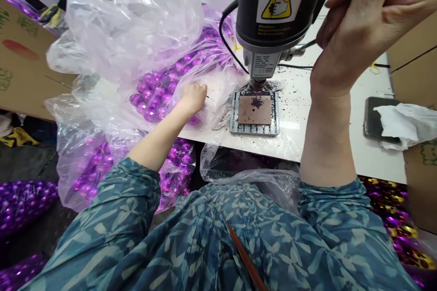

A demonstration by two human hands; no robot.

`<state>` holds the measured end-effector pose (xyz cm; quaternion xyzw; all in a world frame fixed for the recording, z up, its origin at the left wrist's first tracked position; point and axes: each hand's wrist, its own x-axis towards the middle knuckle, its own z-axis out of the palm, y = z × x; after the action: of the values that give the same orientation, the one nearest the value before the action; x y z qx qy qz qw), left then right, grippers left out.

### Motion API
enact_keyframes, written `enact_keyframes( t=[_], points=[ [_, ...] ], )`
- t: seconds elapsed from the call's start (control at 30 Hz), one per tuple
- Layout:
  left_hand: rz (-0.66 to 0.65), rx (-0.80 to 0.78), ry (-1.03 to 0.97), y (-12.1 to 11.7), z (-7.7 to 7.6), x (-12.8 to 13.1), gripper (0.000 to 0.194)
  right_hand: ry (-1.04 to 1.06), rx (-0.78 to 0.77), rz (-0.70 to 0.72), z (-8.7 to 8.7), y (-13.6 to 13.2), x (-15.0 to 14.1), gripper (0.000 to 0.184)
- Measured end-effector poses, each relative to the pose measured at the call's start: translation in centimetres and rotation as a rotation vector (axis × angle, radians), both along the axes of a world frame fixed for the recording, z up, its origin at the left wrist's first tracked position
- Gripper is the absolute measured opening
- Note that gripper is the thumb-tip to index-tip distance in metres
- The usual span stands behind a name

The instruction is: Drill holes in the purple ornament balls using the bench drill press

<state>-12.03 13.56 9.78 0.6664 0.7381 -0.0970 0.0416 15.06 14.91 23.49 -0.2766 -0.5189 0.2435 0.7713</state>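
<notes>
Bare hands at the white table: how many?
2: the left hand beside shiny purple balls, the right hand on the drill press lever. I see none partly hidden.

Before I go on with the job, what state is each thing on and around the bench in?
Drill press: upright; spinning or stopped, cannot tell.
Lever: gripped by right hand.
Left hand: fingers curled; grip unclear.
Brown block: flat on metal base, holed, partly covered in shavings.
Clear bag: crumpled, mouth unclear.
Dark slab: flat, partly covered.
White tissue: crumpled.
</notes>
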Motion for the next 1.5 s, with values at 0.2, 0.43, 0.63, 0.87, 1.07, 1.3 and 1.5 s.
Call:
enact_keyframes(
  t=[0.2,0.43,0.63,0.87,1.07,1.3,1.5],
  points=[
    [0.036,0.150,-0.167,0.9,-2.9,-4.1,0.039,-0.027,0.023,-0.008,-0.2,-0.9,-0.1,0.035],
    [-0.200,0.494,-1.248,-0.4,-4.8,-1.7,0.063,0.032,0.093,-0.001,-0.4,-0.7,0.0,0.035],
    [-0.067,0.357,-1.589,0.5,-7.1,3.3,0.053,0.046,0.120,0.028,-0.6,-1.0,-0.2,0.063],
    [-0.079,0.304,-1.641,1.4,-10.3,6.0,0.058,0.091,0.172,0.054,-1.2,-0.7,-0.3,0.066],
    [-0.149,0.325,-1.637,1.1,-11.4,7.5,0.067,0.071,0.115,0.069,-1.2,-1.1,-0.3,0.055],
    [-0.189,0.343,-1.577,0.6,-11.3,8.9,0.068,0.052,0.086,0.067,-0.9,-1.3,-0.1,0.036],
    [-0.272,0.372,-1.383,0.2,-11.5,9.2,0.067,0.014,0.061,0.041,-0.7,-1.6,-0.1,0.040]
  ],
)
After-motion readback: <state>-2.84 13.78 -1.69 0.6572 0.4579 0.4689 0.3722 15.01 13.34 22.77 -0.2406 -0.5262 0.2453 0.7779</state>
